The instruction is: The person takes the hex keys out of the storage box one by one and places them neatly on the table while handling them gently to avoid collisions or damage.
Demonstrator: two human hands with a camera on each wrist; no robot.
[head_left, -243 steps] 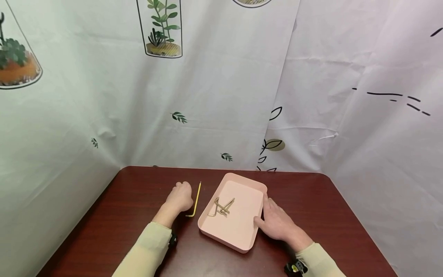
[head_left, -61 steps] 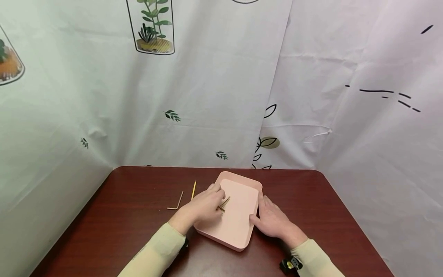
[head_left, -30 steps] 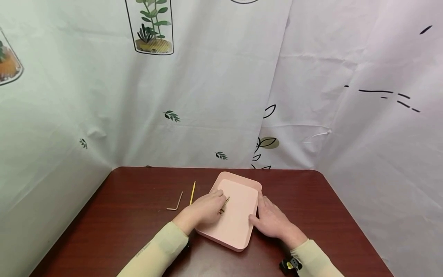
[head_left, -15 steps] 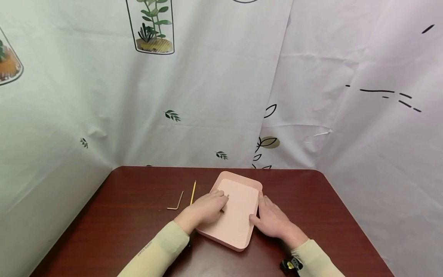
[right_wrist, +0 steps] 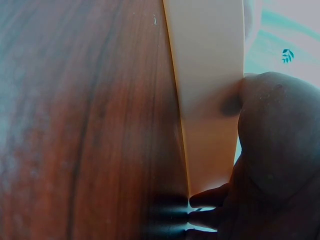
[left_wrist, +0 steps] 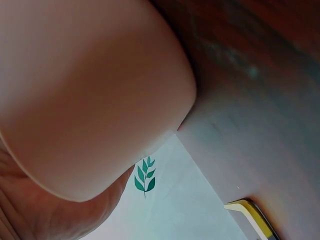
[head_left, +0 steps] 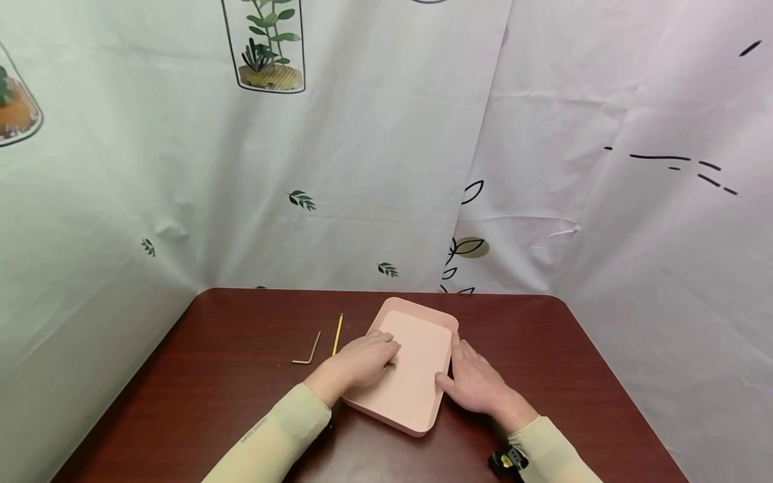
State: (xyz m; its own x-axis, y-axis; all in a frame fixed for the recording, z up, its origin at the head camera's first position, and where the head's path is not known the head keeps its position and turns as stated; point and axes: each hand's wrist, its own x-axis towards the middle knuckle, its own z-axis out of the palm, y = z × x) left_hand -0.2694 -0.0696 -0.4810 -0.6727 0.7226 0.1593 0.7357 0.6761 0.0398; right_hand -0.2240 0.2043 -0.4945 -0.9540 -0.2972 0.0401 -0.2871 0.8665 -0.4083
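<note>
Pink tray (head_left: 417, 402) between two hands, L-shaped keys off to the left

Pink tray sits flat on the dark red-brown tabletop (head_left: 513, 335), near the middle, set at an angle with its far end leaning right; one person at it, both hands on the job. Left hand (head_left: 359, 362) reaches in over the tray's left rim, back of the hand up, knuckles bent, fingertips down toward the tray floor; a small dark bit shows under its edge, thumb or metal, can't tell which; whether that hand grasps anything I can't tell from here either, the underside is hidden. Right hand (head_left: 480, 386) grasps the tray's right wall, thumb over the rim, fingers stretched along the outside and touching it.

Left of the tray, two keys lie on the tabletop, apart from each other; a gold L-shaped key (head_left: 315, 347), well clear of the left hand, and a yellow L-shaped key (head_left: 338, 334) nearer the tray, its near end blocked by the left hand from above; the left wrist view shows its bent end. Pale sleeves (head_left: 274, 436) on both arms, small dark print on the left one; black wrist strap (head_left: 507, 463) at the right cuff. White curtain (head_left: 386, 134) with plant prints hangs behind and along both sides, creased in places.
</note>
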